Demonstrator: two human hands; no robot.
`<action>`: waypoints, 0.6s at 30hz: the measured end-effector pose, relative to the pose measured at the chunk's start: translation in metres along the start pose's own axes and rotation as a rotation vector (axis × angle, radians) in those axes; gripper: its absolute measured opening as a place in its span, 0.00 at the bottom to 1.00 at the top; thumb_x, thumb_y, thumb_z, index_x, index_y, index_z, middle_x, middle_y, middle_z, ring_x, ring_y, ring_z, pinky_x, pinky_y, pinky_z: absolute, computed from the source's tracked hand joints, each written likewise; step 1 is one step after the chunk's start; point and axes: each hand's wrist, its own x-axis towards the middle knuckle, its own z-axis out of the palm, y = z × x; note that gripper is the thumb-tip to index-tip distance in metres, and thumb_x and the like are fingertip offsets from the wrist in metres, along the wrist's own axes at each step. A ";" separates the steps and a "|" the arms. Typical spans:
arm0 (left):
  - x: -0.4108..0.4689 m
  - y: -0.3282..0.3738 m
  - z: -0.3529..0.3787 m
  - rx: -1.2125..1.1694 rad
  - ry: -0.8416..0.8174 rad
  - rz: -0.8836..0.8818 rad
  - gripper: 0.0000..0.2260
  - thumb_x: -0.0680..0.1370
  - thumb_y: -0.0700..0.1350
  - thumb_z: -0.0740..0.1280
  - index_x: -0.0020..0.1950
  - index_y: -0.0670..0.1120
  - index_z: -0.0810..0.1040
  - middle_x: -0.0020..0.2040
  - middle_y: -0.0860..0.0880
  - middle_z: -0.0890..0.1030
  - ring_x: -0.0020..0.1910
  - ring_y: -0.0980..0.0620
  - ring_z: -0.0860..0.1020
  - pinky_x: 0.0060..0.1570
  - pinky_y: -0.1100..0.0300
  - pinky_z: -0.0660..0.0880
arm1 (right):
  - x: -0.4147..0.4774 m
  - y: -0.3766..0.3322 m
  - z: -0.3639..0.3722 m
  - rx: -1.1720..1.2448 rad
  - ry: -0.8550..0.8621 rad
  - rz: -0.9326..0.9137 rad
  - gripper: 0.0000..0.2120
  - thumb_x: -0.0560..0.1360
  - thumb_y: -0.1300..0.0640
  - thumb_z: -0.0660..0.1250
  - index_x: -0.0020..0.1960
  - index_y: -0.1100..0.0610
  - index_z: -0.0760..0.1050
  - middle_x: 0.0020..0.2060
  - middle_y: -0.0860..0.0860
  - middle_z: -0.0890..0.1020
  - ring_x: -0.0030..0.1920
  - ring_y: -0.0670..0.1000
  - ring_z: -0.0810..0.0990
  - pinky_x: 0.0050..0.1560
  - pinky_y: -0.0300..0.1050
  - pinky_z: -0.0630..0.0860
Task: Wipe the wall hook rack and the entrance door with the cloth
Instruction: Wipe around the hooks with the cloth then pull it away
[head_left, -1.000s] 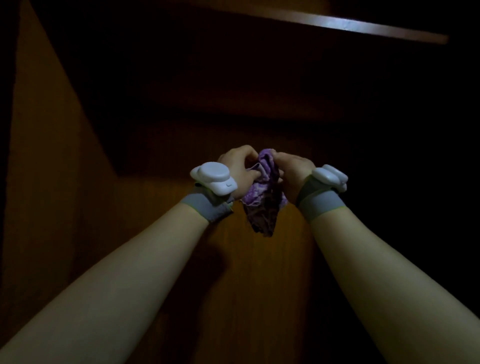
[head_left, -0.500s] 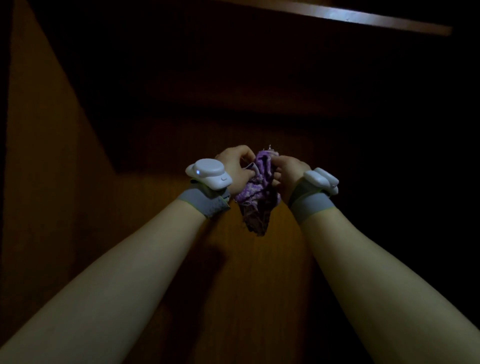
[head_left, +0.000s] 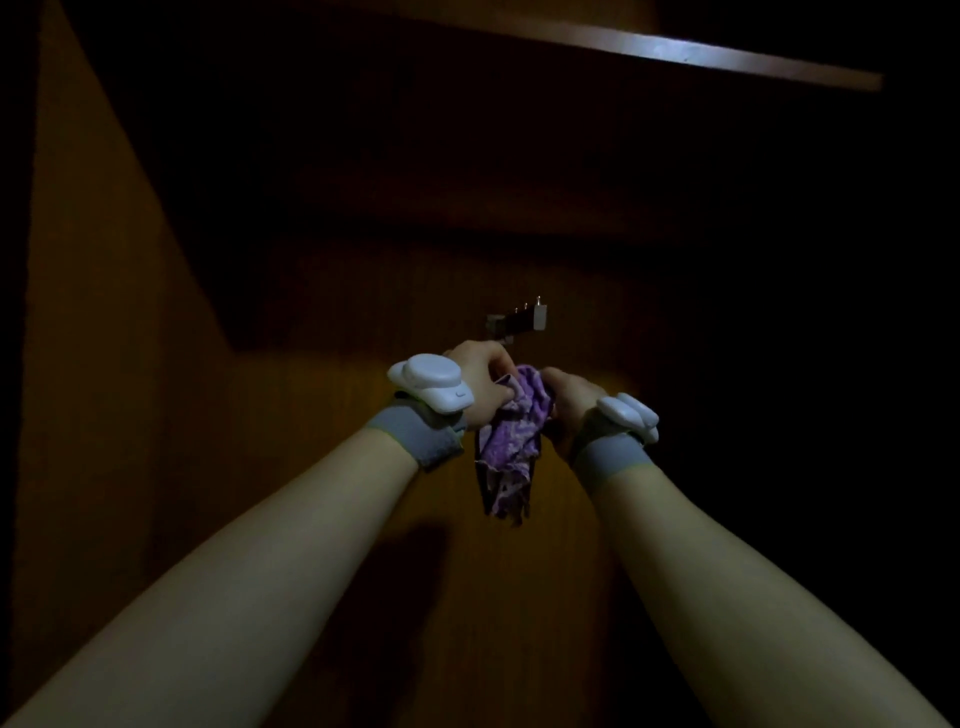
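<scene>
Gripping purple cloth (head_left: 511, 431) between left hand (head_left: 480, 384) and right hand (head_left: 569, 402), both closed on bunched upper part, loose end hanging down. Holding it close to dim wooden door (head_left: 291, 467), just below small hook rack (head_left: 517, 322). Wearing white wrist devices (head_left: 431, 382) on grey bands.

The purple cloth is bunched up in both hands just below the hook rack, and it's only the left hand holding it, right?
Not quite. The head view shows both the left hand and the right hand gripping the purple cloth, just below the hook rack.
</scene>
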 end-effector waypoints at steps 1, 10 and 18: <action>0.000 -0.002 0.002 -0.015 0.006 -0.005 0.07 0.72 0.40 0.68 0.49 0.45 0.80 0.49 0.48 0.79 0.47 0.50 0.77 0.43 0.58 0.73 | -0.003 -0.001 -0.002 0.011 -0.009 0.010 0.18 0.76 0.57 0.61 0.63 0.62 0.74 0.38 0.53 0.78 0.39 0.51 0.78 0.41 0.44 0.77; -0.023 0.012 0.016 -0.481 -0.503 -0.200 0.10 0.73 0.54 0.67 0.43 0.48 0.79 0.40 0.52 0.81 0.42 0.53 0.78 0.37 0.61 0.72 | -0.043 0.011 -0.040 0.094 0.021 0.094 0.12 0.78 0.58 0.58 0.38 0.59 0.72 0.29 0.55 0.78 0.34 0.53 0.74 0.40 0.45 0.72; -0.043 0.015 0.057 -0.745 -0.419 -0.483 0.26 0.77 0.63 0.52 0.53 0.45 0.79 0.51 0.47 0.79 0.50 0.49 0.74 0.50 0.53 0.72 | -0.081 0.034 -0.106 0.090 -0.095 0.126 0.17 0.77 0.60 0.57 0.35 0.58 0.79 0.24 0.53 0.83 0.25 0.50 0.82 0.35 0.43 0.78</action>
